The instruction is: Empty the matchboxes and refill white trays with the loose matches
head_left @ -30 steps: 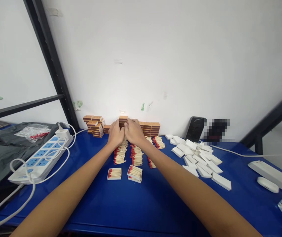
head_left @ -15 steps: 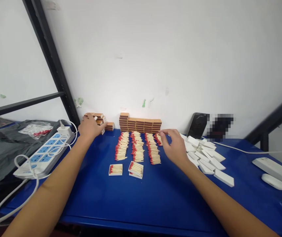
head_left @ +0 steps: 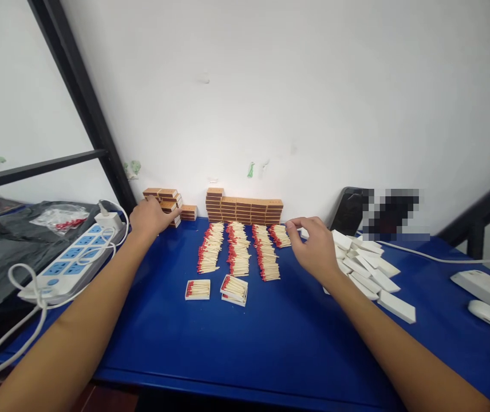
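My left hand (head_left: 148, 217) is at the left stack of matchboxes (head_left: 153, 191), its thumb and fingers closed around a matchbox (head_left: 168, 205) in the front of the stack. My right hand (head_left: 313, 243) hovers between a small pile of red-tipped matches (head_left: 280, 235) and a heap of white matchbox trays (head_left: 363, 266). Its thumb and forefinger tips come together in a pinch; anything between them is too small to make out. Longer rows of matches (head_left: 210, 246) lie between my hands. Nearer me are a tray filled with matches (head_left: 197, 289) and two overlapping filled trays (head_left: 234, 289).
A longer wall of stacked matchboxes (head_left: 245, 212) stands against the white wall. On the left lie a power strip (head_left: 73, 257) with a looping white cord and a dark plastic bag (head_left: 4, 252). A black phone-like object (head_left: 348, 209) leans at the back right, with white devices (head_left: 489, 315) farther right.
My right hand has moved slightly right, uncovering more of the small match pile. My left hand stays at the stack, its fingers lower and more of the stack's top showing. The view has shifted a little.
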Tool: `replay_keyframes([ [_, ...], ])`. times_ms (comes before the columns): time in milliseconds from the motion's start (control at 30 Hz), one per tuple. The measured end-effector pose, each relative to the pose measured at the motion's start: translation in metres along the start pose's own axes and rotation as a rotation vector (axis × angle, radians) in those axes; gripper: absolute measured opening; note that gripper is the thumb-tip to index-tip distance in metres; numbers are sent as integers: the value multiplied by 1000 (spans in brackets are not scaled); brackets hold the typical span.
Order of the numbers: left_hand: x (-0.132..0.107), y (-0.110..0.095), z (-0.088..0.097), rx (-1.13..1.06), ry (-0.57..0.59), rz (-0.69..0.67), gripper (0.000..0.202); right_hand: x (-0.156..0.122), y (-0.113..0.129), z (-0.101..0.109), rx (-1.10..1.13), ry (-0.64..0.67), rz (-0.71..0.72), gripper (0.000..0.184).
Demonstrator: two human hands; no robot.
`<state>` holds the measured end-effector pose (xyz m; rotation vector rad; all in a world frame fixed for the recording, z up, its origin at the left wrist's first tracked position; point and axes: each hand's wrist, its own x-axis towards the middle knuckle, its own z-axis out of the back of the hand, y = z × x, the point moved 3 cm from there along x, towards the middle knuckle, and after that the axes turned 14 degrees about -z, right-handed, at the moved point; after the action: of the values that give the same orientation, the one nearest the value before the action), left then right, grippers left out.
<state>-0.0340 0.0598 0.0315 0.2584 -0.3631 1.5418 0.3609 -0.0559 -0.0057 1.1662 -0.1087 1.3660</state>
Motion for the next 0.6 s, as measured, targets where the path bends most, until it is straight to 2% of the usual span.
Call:
replay_keyframes([
  [200, 1, -1, -8, 46, 30, -8, 60, -1, 2, 0, 31, 17, -34, 24],
  [400, -3, -5, 2, 49, 31, 3, 57, -1, 2, 2, 37, 22, -44, 24],
  [600, -5, -10, 14, 59, -11, -43, 53, 0, 3, 3, 36, 25, -49, 23],
])
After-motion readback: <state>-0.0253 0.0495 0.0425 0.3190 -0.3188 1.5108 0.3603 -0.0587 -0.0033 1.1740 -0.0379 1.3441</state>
